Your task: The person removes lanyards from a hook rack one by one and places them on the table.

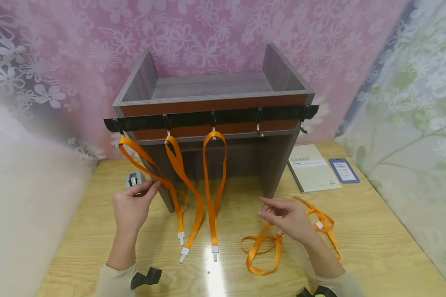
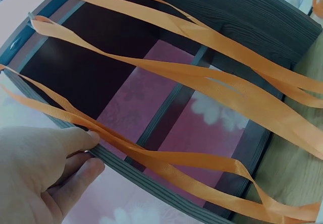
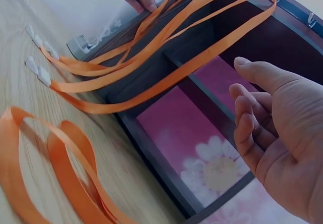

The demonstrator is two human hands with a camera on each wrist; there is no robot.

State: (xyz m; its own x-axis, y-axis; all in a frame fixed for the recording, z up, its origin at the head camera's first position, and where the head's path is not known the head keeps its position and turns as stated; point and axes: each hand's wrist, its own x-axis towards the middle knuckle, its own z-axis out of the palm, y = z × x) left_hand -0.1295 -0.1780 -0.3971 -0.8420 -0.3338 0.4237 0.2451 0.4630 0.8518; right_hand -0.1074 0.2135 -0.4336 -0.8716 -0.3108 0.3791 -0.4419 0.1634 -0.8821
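Left hand (image 1: 133,205) pinches leftmost hanging orange ribbon lanyard (image 1: 148,171), thumb and fingers together on strap, at dark wooden shelf's (image 1: 212,97) left edge. Right hand (image 1: 288,216) hovers, fingers loosely apart, holding nothing, over loose orange lanyard pile (image 1: 267,247) on light wooden table (image 1: 375,243). Two black-rail hooks (image 1: 259,123) bare; open tabletop beside right hand.

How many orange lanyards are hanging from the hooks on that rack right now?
3. One on the far-left hook, pinched by the left hand; one on the second hook; one on the middle hook. More lanyards lie loose on the table under the right hand.
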